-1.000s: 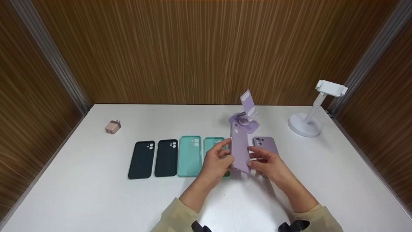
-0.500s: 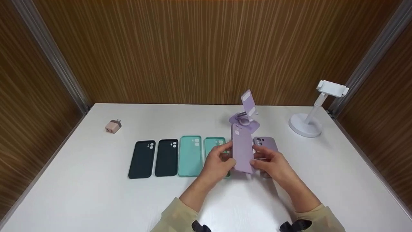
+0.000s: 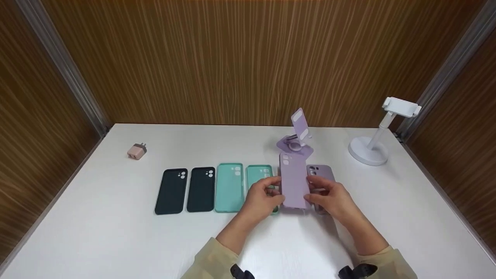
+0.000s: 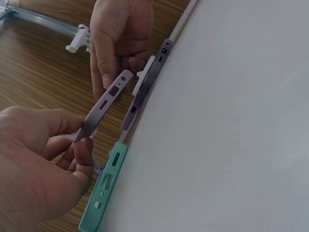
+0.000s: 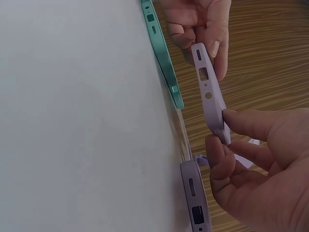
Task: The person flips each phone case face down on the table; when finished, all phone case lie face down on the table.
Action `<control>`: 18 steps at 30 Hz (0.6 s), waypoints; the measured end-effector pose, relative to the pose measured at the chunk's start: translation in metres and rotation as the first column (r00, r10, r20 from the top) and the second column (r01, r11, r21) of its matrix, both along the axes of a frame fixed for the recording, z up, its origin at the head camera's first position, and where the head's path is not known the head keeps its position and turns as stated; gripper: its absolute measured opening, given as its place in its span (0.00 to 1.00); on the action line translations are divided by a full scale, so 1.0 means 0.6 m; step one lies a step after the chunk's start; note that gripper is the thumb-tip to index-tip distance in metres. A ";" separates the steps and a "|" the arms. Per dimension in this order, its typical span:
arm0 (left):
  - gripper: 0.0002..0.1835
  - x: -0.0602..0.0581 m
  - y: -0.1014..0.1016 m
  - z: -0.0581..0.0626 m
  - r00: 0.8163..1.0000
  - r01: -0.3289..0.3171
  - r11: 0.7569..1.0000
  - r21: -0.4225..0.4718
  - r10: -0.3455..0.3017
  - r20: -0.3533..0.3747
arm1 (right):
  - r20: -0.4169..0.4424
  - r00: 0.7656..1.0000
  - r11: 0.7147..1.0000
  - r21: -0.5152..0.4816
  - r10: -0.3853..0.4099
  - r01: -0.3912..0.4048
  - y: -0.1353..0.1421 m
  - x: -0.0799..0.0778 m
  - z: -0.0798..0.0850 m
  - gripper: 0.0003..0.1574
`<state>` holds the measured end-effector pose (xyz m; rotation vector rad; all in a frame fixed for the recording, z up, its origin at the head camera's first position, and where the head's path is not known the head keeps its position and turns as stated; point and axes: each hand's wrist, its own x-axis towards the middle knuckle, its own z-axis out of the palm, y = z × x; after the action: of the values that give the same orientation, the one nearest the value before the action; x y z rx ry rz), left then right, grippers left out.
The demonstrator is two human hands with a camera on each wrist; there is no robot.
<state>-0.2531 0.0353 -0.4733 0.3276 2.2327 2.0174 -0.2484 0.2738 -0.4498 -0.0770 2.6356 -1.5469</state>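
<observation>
Above the table hangs a light purple phone case [image 3: 294, 182], held by both hands with its back toward the head view. My left hand [image 3: 263, 197] pinches its left edge, and my right hand [image 3: 331, 195] pinches the opposite edge. In the wrist views the light purple case [image 5: 206, 87] shows its port-hole end, raised off the table and tilted. A darker purple phone case [image 3: 323, 173] lies to the right, partly behind my right hand. Left of the held case sits a smaller teal phone case [image 3: 256, 174], partly covered by my left hand.
Two black phone cases [image 3: 171, 192] and a larger teal phone case [image 3: 228, 190] continue the row leftward. A purple folding phone stand [image 3: 300, 126] stands just behind the held case. A white phone stand [image 3: 368, 150] is at back right, a pink charger plug [image 3: 136, 151] at back left.
The light purple case has turned from tilted to facing its back squarely to the head view. It has come slightly lower and to the right, with both hands still gripping it.
</observation>
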 end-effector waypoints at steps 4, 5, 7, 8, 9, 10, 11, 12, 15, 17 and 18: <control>0.27 0.002 0.001 -0.001 0.999 0.006 1.000 -0.011 -0.006 0.032 | -0.029 1.000 1.000 0.019 0.005 -0.004 0.002 -0.002 -0.003 0.37; 0.26 0.003 0.001 -0.002 0.999 0.005 1.000 -0.016 -0.004 0.036 | -0.035 0.999 1.000 0.022 0.007 -0.006 0.002 -0.003 -0.004 0.36; 0.26 0.004 0.001 -0.003 0.999 0.000 1.000 -0.028 0.001 0.037 | -0.046 0.999 1.000 0.028 0.012 -0.010 0.001 -0.002 -0.004 0.36; 0.25 0.004 0.001 -0.003 0.999 -0.004 0.999 -0.035 0.005 0.034 | -0.048 0.999 0.999 0.034 0.012 -0.010 0.001 -0.001 -0.004 0.36; 0.25 0.004 0.001 -0.003 0.999 -0.008 0.999 -0.039 0.009 0.033 | -0.049 0.999 0.999 0.039 0.012 -0.010 0.001 -0.001 -0.005 0.36; 0.24 0.003 0.001 -0.003 0.999 -0.009 0.999 -0.043 0.010 0.031 | -0.052 0.999 0.999 0.046 0.013 -0.011 0.000 -0.001 -0.004 0.36; 0.24 0.003 0.001 -0.003 0.999 -0.010 0.999 -0.049 0.011 0.030 | -0.052 0.999 0.999 0.053 0.015 -0.013 0.000 0.000 -0.004 0.36; 0.24 0.003 0.001 -0.003 0.999 -0.010 0.998 -0.054 0.012 0.032 | -0.052 0.998 0.998 0.062 0.016 -0.013 -0.001 0.001 -0.004 0.36; 0.23 0.003 0.001 -0.003 0.999 -0.010 0.997 -0.074 0.013 0.037 | -0.049 0.999 0.996 0.089 0.013 -0.008 0.000 0.001 -0.004 0.35; 0.23 0.003 0.001 -0.004 0.999 -0.011 0.996 -0.091 0.014 0.036 | -0.049 0.999 0.995 0.101 0.014 -0.009 0.001 0.000 -0.006 0.35; 0.23 0.003 0.001 -0.004 0.999 -0.012 0.995 -0.099 0.015 0.035 | -0.049 0.999 0.995 0.104 0.015 -0.010 0.001 0.000 -0.007 0.34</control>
<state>-0.2513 0.0358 -0.4760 0.2659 2.3089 1.8957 -0.2483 0.2745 -0.4538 -0.1263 2.7427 -1.4194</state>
